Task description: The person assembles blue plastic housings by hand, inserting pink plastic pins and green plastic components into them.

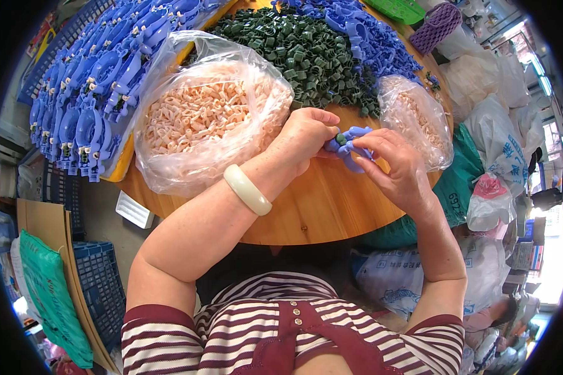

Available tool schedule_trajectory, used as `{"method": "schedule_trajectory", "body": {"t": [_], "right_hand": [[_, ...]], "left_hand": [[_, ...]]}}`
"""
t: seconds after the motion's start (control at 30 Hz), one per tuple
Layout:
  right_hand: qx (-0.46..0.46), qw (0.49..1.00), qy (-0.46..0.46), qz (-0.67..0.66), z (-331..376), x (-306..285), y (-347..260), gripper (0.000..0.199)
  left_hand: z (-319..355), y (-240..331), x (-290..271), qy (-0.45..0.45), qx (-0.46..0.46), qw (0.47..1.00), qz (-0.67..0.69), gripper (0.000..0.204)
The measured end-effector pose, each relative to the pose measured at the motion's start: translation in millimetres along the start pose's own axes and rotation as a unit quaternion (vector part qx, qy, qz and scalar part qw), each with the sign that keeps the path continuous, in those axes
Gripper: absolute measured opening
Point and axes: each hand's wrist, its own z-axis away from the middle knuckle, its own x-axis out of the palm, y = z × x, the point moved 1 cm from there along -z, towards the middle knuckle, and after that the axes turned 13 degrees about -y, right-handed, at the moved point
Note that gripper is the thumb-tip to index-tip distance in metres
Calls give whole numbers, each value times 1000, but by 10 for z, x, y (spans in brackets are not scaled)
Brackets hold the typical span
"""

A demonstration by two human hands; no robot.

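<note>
Between both hands, above the near part of the round wooden table (306,212), is a small blue plastic toy part (355,164) with a dark green piece (341,139) on it. My left hand (303,137) grips its left side, thumb and fingers closed. My right hand (397,165) pinches its right side with thumb and fingertips. Beyond the hands lies a heap of dark green plastic pieces (300,53). Left of my left hand sits a clear bag of pale peach pieces (200,112); a smaller such bag (416,122) stands right of my right hand.
Rows of blue assembled toy parts (106,81) fill a board at the far left. Loose blue parts (381,47) lie at the back right, near a purple woven basket (436,28). Blue crates (100,281) stand on the floor at left; white sacks (494,144) pile up at right.
</note>
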Motion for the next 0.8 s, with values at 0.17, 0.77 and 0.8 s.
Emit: {"method": "schedule_trajectory", "body": {"t": [0.17,0.77,0.8], "right_hand": [[-3,1000,8,-12,-18,26,22,16],[23,996,-7,-88,52,79,40,21],[44,992,-15,-116,61,77,39,20]], "left_hand": [[-1,-16,12,8,11,1000,14,20],[2,-34,26,15,0,1000,23,18],[2,-34,29,15,-1,1000,23,18]]}}
